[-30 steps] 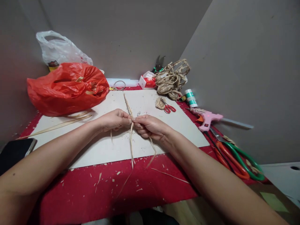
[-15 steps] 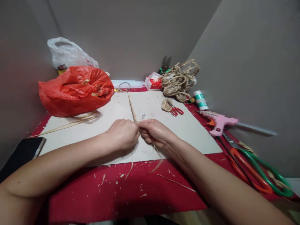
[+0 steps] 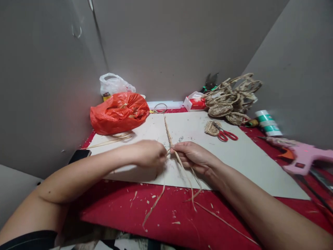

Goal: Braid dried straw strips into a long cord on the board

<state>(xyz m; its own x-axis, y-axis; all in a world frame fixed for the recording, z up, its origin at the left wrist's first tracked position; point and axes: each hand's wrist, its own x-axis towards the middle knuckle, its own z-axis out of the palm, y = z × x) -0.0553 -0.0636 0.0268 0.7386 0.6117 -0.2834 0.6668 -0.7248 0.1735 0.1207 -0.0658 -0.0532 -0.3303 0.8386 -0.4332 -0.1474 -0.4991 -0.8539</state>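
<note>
A thin straw-coloured braid (image 3: 168,132) runs from the back of the white board (image 3: 249,166) towards me. At its near end, my right hand (image 3: 196,155) pinches it between thumb and fingertips. Loose fibre strands (image 3: 186,175) hang down from there over the board's front edge. My left hand (image 3: 152,153), slightly blurred, is closed just left of the braid's end, on a strand whose tail (image 3: 154,205) dangles onto the red cloth. Its fingertips are partly hidden.
An orange-red plastic bag (image 3: 119,116) stands back left, with fibre strips (image 3: 111,140) before it. Red-handled scissors (image 3: 225,134), a rope bundle (image 3: 231,99) and a pink glue gun (image 3: 303,154) lie right. Scraps dot the red cloth (image 3: 117,211); a phone (image 3: 79,156) lies left.
The camera view has shifted, so everything sits further right. My hands, together before, have parted a little; the left has drawn away leftward, and more strands now show between them.
</note>
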